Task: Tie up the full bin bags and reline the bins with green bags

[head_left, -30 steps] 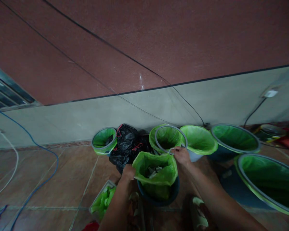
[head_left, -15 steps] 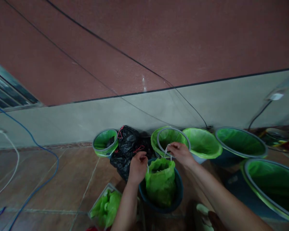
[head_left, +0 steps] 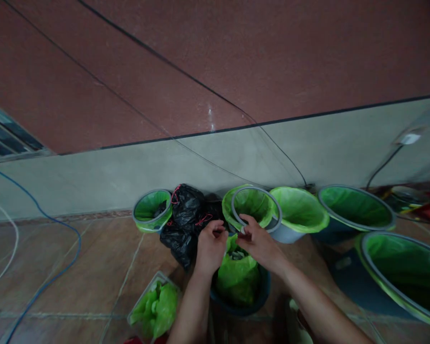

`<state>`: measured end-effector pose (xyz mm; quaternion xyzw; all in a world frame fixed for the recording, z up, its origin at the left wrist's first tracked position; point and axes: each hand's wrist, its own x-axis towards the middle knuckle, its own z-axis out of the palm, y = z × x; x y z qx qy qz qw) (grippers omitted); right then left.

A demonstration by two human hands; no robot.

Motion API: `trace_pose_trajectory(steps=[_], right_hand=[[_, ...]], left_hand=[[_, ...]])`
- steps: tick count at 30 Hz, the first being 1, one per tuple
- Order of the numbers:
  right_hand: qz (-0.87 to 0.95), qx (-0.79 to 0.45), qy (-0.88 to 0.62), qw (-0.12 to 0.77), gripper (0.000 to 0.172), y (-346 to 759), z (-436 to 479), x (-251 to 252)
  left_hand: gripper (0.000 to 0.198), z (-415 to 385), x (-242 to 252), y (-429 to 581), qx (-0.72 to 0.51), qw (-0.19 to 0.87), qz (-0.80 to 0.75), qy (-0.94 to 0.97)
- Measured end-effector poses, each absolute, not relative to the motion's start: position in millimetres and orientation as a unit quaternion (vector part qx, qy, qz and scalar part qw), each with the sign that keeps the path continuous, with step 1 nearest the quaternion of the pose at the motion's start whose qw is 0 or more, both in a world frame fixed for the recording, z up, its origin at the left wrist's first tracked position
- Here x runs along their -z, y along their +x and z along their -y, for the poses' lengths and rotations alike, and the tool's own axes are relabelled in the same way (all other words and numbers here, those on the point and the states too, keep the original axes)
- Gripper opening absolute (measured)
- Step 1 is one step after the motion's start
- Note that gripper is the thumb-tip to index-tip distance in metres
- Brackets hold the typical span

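A green plastic bag [head_left: 238,282] stands in a dark blue bin [head_left: 241,313] on the floor, its top gathered and something greyish showing in its mouth. My left hand [head_left: 212,243] is at the bag's upper left, fingers curled; what they hold, if anything, is hidden. Over the bag's upper right, my right hand [head_left: 258,241] has thumb and fingers bent toward each other, near the bag's top; a tiny white bit shows at the fingertips. A loose grey ring [head_left: 280,210] leans on a green-lined bin [head_left: 229,203] just behind the hands.
Black tied bags [head_left: 186,210] sit beside a small lined bin [head_left: 152,227]. More green-lined bins [head_left: 301,210] stand along the wall and at the right. A tray of green bags [head_left: 138,306] lies front left. A blue cable [head_left: 79,248] crosses the floor.
My hands have come closer together over the bag's top. The white ties that stretched between hands and bag are now mostly out of sight. The view has shifted slightly.
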<state>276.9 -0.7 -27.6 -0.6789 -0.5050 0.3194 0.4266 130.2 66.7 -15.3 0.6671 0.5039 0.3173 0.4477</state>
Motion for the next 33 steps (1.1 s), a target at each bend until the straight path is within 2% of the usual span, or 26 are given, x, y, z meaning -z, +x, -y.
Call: trace_pose_trajectory(steps=[2, 3, 4, 7, 8, 13, 17, 24, 33], right_hand=[[0.537, -0.351, -0.661, 0.389, 0.067, 269, 2, 25], [0.546, -0.360, -0.656, 0.376, 0.067, 266, 3, 25], [0.555, -0.362, -0.654, 0.366, 0.059, 263, 2, 27], [0.583, -0.349, -0.637, 0.365, 0.022, 259, -1, 35], [0.588, -0.343, -0.631, 0.371, 0.018, 260, -2, 38], [0.559, -0.306, -0.664, 0.392, 0.032, 269, -3, 46], [0.509, -0.342, -0.666, 0.425, 0.035, 272, -5, 43], [0.395, -0.421, -0.625, 0.526, 0.037, 261, -9, 44], [0.385, -0.431, -0.606, 0.547, 0.035, 272, -3, 47]], left_hand=[[0.031, -66, 17, 131, -0.320, 0.456, -0.495, 0.667], [0.031, -65, 18, 132, -0.322, 0.464, -0.487, 0.666], [0.030, -63, 18, 133, -0.325, 0.475, -0.477, 0.664], [0.031, -59, 21, 138, -0.333, 0.506, -0.452, 0.655], [0.032, -58, 22, 139, -0.336, 0.509, -0.450, 0.652], [0.035, -61, 35, 132, -0.307, 0.459, -0.502, 0.666], [0.041, -62, 41, 126, -0.213, 0.452, -0.424, 0.755], [0.022, -51, 53, 129, -0.155, 0.495, -0.402, 0.754], [0.019, -48, 60, 144, -0.176, 0.510, -0.460, 0.705]])
